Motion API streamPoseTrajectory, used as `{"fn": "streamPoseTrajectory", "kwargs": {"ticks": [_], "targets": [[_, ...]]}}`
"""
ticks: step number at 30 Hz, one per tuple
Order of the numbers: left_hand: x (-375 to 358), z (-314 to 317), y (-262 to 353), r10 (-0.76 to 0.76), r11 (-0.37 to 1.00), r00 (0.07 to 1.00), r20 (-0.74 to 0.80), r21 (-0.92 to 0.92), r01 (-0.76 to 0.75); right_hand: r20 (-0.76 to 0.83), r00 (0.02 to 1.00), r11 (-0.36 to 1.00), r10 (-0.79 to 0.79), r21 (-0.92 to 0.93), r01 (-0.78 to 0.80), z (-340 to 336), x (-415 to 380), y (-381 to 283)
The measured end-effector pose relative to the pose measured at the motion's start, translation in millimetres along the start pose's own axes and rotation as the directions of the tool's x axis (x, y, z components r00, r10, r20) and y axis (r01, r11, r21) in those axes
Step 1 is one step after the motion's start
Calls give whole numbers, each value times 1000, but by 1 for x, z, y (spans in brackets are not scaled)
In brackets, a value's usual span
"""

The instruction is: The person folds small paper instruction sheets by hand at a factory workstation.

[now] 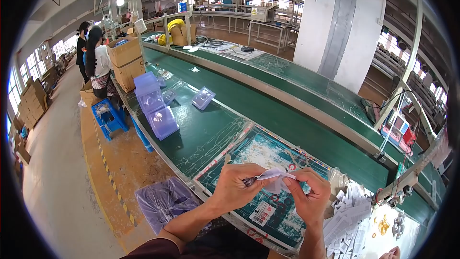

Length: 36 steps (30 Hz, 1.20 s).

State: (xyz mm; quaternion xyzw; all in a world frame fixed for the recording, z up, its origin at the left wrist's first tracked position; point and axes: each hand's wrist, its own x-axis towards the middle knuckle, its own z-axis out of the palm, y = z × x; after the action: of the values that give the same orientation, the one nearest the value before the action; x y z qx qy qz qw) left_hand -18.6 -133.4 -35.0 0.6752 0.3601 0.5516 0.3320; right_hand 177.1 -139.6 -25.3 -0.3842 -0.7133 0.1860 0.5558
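White folded paper [274, 173] is being pinched between both hands above the desk [206, 134], its long axis running left to right. The left hand [238, 184] is being closed on the paper's left end beside a small dark part [248, 181]; the right hand [309, 196] is being closed on its right end, equally near

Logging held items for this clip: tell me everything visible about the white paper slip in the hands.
The white paper slip is small, thin and creased, held roughly level above the green mat. The left hand pinches its left end, where something small and dark shows; the right hand grips its right end. Any print is too small to read.
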Motion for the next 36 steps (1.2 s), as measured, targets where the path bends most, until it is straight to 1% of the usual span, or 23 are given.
{"fn": "streamPoseTrajectory", "kwargs": {"ticks": [3,4,6,7,9,11,13,15,17,18,19,21,23,24,25,26,27,29,30,31,32,34,36], "targets": [[0,0,-4,39,998,999,-17,54,-38,14,1000,1000,-5,-7,5,-3,0,-1],[-1,-1,-4,37,998,999,-16,55,-37,60,998,999,-31,-9,32,-4,0,-1],[-1,-4,-3,-227,947,974,-27,-239,214,107,993,998,-54,-10,55,-5,1,-4],[-1,-5,-4,-229,946,973,-26,-240,217,159,981,993,-112,-13,116,-3,4,-10],[2,-7,-9,-334,843,943,1,-448,299,211,962,984,-171,-11,177,0,5,-17],[2,-10,-17,-348,810,937,20,-497,312,310,932,975,-188,-54,215,2,5,-21],[3,-11,-22,-361,773,932,41,-545,324,316,930,973,-190,-65,220,6,5,-22],[2,-10,-25,-382,665,922,61,-675,320,322,927,971,-190,-76,225,5,4,-21],[2,-7,-20,-403,615,913,65,-719,323,361,931,998,-49,-21,60,1,2,-16],[2,-6,-18,-425,562,902,72,-760,326,361,931,998,-48,-21,59,2,0,-12],[2,-6,-17,-427,560,901,76,-760,329,325,945,998,-35,-46,53,4,-3,-4],[4,-7,-16,-313,805,950,15,-527,273,288,957,997,-26,-69,47,7,-5,-3],[1,-8,-17,-330,805,944,16,-518,290,80,995,997,54,-60,-50,13,-5,-11],[0,-9,-18,-348,803,937,19,-510,308,81,995,997,54,-59,-49,13,-4,-15],[1,-10,-21,-348,803,937,19,-510,308,62,988,989,143,33,-145,12,-3,-19],[3,-12,-23,-340,767,940,28,-571,294,51,971,963,233,126,-238,11,-3,-21],[4,-12,-25,-331,725,943,38,-629,280,50,971,963,236,125,-240,9,-4,-17],[8,-7,-19,-353,728,935,36,-616,299,177,981,996,78,25,-84,5,-5,-3],[9,-6,-16,-377,732,926,30,-603,317,175,981,996,80,25,-85,6,-4,-2],[10,-6,-14,-379,730,925,31,-604,320,19,999,991,-51,-125,53,7,-3,-1],[11,-6,-12,-415,731,909,41,-579,361,-114,973,943,-202,-292,162,8,-3,-1],[10,-5,-15,-452,728,890,58,-553,405,-59,974,914,-217,-362,182,5,-5,-3],[4,-5,-22,-439,750,888,139,-487,447,2,975,884,-222,-422,202,7,-7,-2]]}}
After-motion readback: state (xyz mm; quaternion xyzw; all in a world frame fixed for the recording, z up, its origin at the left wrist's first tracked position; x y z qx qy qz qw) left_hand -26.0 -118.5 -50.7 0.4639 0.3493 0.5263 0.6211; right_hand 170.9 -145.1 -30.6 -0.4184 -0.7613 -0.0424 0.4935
